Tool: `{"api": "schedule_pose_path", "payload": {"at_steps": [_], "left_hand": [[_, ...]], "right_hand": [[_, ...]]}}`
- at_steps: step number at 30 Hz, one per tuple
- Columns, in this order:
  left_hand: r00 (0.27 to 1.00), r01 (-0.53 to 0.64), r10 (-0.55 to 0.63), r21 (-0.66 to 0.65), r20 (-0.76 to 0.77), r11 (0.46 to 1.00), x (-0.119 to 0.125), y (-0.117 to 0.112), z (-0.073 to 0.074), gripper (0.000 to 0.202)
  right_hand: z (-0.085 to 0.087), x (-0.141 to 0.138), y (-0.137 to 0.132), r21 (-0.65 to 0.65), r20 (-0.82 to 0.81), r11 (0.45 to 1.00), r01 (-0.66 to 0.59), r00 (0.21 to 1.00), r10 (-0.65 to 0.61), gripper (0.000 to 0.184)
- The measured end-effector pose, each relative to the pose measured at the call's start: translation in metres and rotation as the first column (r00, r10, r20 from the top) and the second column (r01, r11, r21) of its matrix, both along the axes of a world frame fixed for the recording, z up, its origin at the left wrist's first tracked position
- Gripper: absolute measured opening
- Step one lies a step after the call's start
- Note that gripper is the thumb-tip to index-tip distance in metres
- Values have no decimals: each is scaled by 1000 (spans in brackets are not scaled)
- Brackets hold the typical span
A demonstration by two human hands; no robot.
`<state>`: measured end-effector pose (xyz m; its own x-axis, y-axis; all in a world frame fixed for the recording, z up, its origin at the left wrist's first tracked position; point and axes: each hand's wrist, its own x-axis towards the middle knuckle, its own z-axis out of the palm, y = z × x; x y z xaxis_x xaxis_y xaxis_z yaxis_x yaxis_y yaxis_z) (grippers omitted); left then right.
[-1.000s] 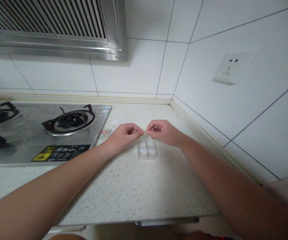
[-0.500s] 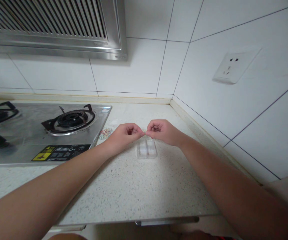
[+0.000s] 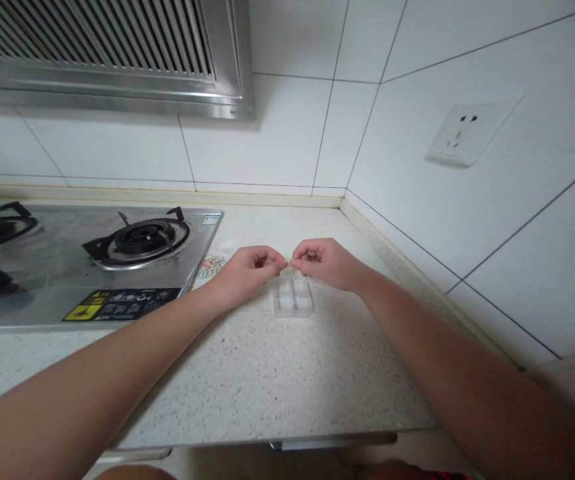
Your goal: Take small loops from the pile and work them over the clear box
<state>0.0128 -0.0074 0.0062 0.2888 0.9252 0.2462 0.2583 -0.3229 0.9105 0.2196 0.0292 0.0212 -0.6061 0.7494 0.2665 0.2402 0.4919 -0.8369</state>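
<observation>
Fingertip to fingertip, my left hand (image 3: 254, 270) and my right hand (image 3: 328, 262) pinch a tiny yellowish rubber band (image 3: 289, 264) between them. Most of it is covered by the fingers. Just below the pinch, a clear plastic box (image 3: 294, 311) with a divider lies on the counter; the hands partly cover its far end. Left of my left hand is a small heap of thin, multicoloured rubber bands (image 3: 211, 267), close to the stove's edge.
A steel gas stove (image 3: 42, 310) with black burners fills the left side of the speckled counter (image 3: 267, 393). Above it hangs a range hood (image 3: 117, 93). White tiled walls meet behind the counter, with a socket (image 3: 460, 133) on the right wall.
My fingertips have drawn slightly apart, so a bit of the yellowish band shows between them. The box and the heap stay in place.
</observation>
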Motion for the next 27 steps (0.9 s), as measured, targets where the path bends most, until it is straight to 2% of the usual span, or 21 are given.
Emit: {"api": "schedule_pose_path", "payload": {"at_steps": [21, 27], "left_hand": [[1000, 15, -16, -30, -6, 999, 0, 0, 0, 19], [999, -13, 13, 3, -45, 1000, -3, 3, -1, 19]], "right_hand": [[1, 2, 1, 3, 36, 1000, 15, 999, -15, 19], [0, 9, 5, 69, 204, 997, 36, 978, -50, 20]]}}
